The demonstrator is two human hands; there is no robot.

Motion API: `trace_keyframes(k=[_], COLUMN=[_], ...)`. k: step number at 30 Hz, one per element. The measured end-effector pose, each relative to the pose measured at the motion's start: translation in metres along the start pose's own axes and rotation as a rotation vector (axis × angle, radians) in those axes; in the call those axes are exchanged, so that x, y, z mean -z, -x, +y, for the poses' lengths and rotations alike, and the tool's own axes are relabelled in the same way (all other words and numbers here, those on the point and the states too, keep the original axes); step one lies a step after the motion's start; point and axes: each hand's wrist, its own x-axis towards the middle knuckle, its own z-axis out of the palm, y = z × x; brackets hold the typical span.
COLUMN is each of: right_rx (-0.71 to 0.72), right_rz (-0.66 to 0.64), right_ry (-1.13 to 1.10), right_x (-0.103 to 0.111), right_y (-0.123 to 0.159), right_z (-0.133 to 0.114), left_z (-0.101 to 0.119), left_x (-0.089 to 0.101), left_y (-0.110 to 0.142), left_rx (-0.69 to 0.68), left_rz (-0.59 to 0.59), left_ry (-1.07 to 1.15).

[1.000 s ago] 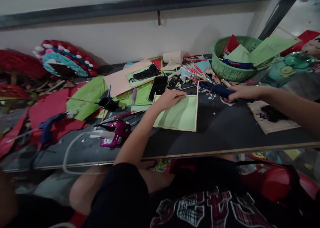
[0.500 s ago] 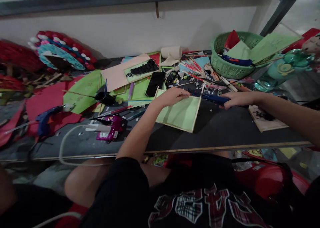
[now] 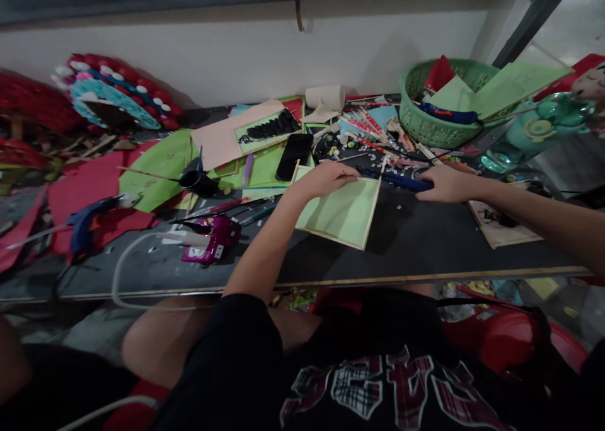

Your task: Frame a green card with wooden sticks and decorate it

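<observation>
A light-green paper panel (image 3: 338, 213) framed with thin wooden sticks lies near the table's front edge. My left hand (image 3: 333, 178) rests across its far edge, closed with its fingers pressed together on the frame. In my right hand (image 3: 444, 184), fingers wrapped round the handle, is a blue-handled cutter (image 3: 401, 180) held low over the table. Its dark front end reaches to the panel's far right corner, where a stick end (image 3: 384, 164) pokes out. The cutter's tip lies partly behind the stick and close to my left fingers.
Behind stand a green basket (image 3: 428, 125) and a clear green bottle (image 3: 498, 147). A black phone (image 3: 293, 157), paper sheets and scattered sticks lie beyond the panel. To the left are a purple power strip (image 3: 210, 242) and a blue glue gun (image 3: 89, 220). Another panel (image 3: 501, 232) lies right.
My right hand has shifted slightly, its fingers now lying flatter over the cutter's handle. The panel and my left hand stay almost where they were.
</observation>
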Motion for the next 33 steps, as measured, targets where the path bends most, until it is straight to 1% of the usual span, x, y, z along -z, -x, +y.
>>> trace_keyframes(k=[3, 6, 9, 15, 18, 21, 25, 29, 31, 33], right_rx=[0.029, 0.027, 0.015, -0.025, -0.042, -0.08, -0.122, -0.159, -0.158, -0.142], right_rz=[0.046, 0.085, 0.087, 0.048, 0.04, -0.011, -0.013, -0.103, -0.074, -0.004], right_ry=[0.075, 0.116, 0.154, 0.199, 0.214, 0.191, 0.156, 0.151, 0.17, 0.199], right_x=[-0.003, -0.005, -0.006, -0.004, -0.005, -0.008, -0.013, -0.014, -0.014, -0.012], right_y=[-0.001, -0.002, -0.004, -0.007, -0.009, -0.012, -0.015, -0.016, -0.016, -0.014], right_z=[0.002, 0.003, 0.003, 0.002, 0.004, 0.01, 0.014, 0.012, 0.01, 0.006], left_z=[-0.001, -0.002, -0.004, -0.011, -0.013, -0.01, -0.004, -0.007, -0.01, -0.013], left_x=[-0.001, -0.001, -0.002, -0.007, -0.009, -0.009, -0.006, -0.008, -0.01, -0.013], left_y=[0.0, 0.0, 0.0, -0.005, -0.007, -0.007, -0.004, -0.005, -0.006, -0.008], left_rx=[-0.011, -0.008, 0.013, 0.032, 0.03, 0.047, 0.086, 0.111, 0.116, 0.106], left_rz=[0.012, 0.018, 0.022, 0.007, 0.008, 0.016, 0.014, 0.001, -0.01, -0.009], left_ry=[0.011, 0.014, 0.002, -0.041, -0.059, -0.059, -0.065, -0.114, -0.109, -0.1])
